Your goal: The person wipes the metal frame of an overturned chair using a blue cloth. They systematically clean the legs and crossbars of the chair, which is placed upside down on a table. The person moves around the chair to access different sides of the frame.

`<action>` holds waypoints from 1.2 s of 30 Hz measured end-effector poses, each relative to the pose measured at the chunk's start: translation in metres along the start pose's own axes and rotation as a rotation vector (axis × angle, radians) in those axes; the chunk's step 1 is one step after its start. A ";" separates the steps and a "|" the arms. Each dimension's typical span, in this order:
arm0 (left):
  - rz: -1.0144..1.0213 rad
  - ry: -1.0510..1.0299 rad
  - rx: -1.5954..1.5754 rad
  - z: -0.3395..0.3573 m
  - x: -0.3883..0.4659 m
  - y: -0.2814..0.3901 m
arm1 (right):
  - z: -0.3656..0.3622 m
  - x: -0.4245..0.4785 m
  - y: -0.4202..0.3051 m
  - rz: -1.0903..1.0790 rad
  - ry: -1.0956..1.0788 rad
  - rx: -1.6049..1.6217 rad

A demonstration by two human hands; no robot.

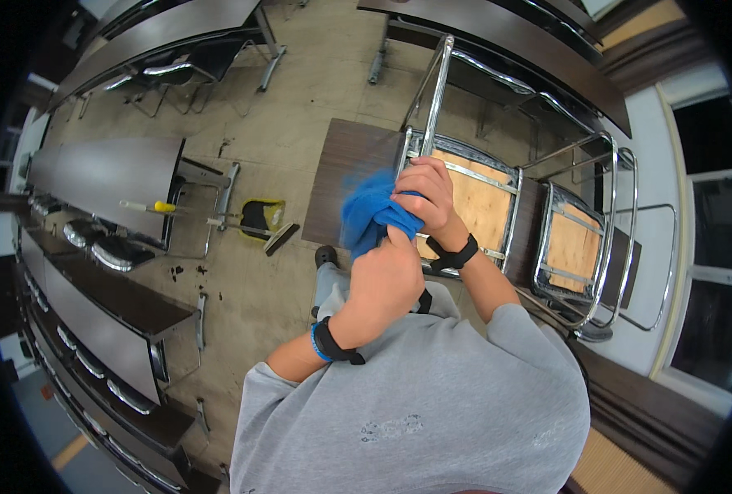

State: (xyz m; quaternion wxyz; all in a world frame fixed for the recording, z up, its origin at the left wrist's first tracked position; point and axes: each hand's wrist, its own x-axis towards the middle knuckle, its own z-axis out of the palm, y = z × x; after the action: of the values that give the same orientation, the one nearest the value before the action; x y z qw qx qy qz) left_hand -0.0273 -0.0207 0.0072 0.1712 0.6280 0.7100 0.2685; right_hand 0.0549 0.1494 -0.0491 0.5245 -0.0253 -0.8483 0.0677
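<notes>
A bunched blue cloth point(372, 213) is gripped by both hands above a dark wood-grain table point(347, 160). My left hand point(387, 287) is closed in a fist at the cloth's near side, with the thumb against the fabric. On the far right side of the cloth, my right hand point(426, 194) has its fingers wrapped around a fold. The cloth's left part is blurred. Just behind my right hand, an upturned chair point(474, 191) rests on the table, showing its plywood seat underside and chromed legs. A second upturned chair point(573, 247) lies farther right.
On the floor to the left are a yellow and black dustpan point(264, 219) and a broom head point(282, 239). Another table point(110, 179) has chairs pushed beneath it. Rows of tables point(113, 321) extend at lower left. Windows point(712, 234) line the right wall.
</notes>
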 end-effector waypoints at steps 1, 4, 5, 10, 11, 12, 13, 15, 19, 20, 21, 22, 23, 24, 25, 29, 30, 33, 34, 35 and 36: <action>0.018 0.011 0.031 0.000 0.001 0.001 | -0.004 0.000 0.001 0.003 -0.037 -0.014; 0.066 0.056 0.128 0.006 0.002 -0.002 | -0.007 0.008 0.021 -0.087 -0.083 -0.028; 0.060 0.032 0.109 0.005 0.000 -0.004 | -0.008 0.010 0.026 -0.115 -0.103 -0.030; -0.053 -0.025 -0.002 0.005 0.003 0.002 | -0.006 0.013 0.080 -0.115 -0.062 -0.113; -0.058 -0.023 0.007 0.004 0.002 0.002 | -0.004 0.013 0.095 -0.115 -0.029 -0.117; -0.055 -0.031 0.010 0.002 0.003 0.002 | 0.000 0.012 0.112 -0.120 0.013 -0.121; -0.059 -0.027 0.021 0.001 0.004 0.002 | 0.002 0.016 0.128 -0.128 0.053 -0.122; -0.072 -0.023 0.043 -0.001 0.004 0.005 | 0.002 0.023 0.159 -0.137 0.084 -0.143; -0.101 0.080 0.142 0.002 0.000 0.014 | 0.002 0.033 0.210 -0.169 0.075 -0.186; -0.123 0.082 0.187 0.003 0.000 0.016 | 0.001 0.036 0.222 -0.183 0.076 -0.191; -0.147 0.084 0.190 0.004 -0.002 0.018 | 0.000 0.037 0.229 -0.194 0.071 -0.191; -0.169 0.093 0.189 0.004 -0.002 0.022 | -0.003 0.040 0.232 -0.205 0.062 -0.206; -0.188 0.100 0.188 0.006 -0.003 0.025 | -0.007 0.037 0.231 -0.193 0.046 -0.204; -0.217 0.100 0.177 0.007 -0.004 0.028 | -0.010 0.041 0.227 -0.186 0.030 -0.198; -0.239 0.119 0.181 0.010 -0.007 0.033 | -0.014 0.045 0.222 -0.178 0.015 -0.193; -0.323 0.235 0.169 0.026 -0.004 0.040 | -0.030 0.047 0.192 -0.326 -0.089 -0.071; -0.353 0.263 0.153 0.030 -0.001 0.039 | -0.034 0.051 0.182 -0.395 -0.118 -0.119; -0.386 0.347 0.151 0.036 0.002 0.044 | -0.032 0.043 0.173 -0.452 -0.125 -0.135; -0.386 0.376 0.158 0.037 0.004 0.046 | -0.030 0.040 0.180 -0.451 -0.111 -0.108; -0.397 0.388 0.171 0.040 0.004 0.045 | -0.029 0.038 0.188 -0.450 -0.098 -0.081; -0.411 0.398 0.190 0.041 0.003 0.045 | -0.028 0.040 0.195 -0.494 -0.082 -0.063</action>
State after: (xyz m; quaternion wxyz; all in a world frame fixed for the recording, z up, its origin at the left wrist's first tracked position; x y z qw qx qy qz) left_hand 0.0317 -0.0078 0.0016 0.0198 0.4194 0.8638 0.2786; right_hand 0.0561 0.3492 -0.0288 0.4894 0.1692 -0.8510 -0.0880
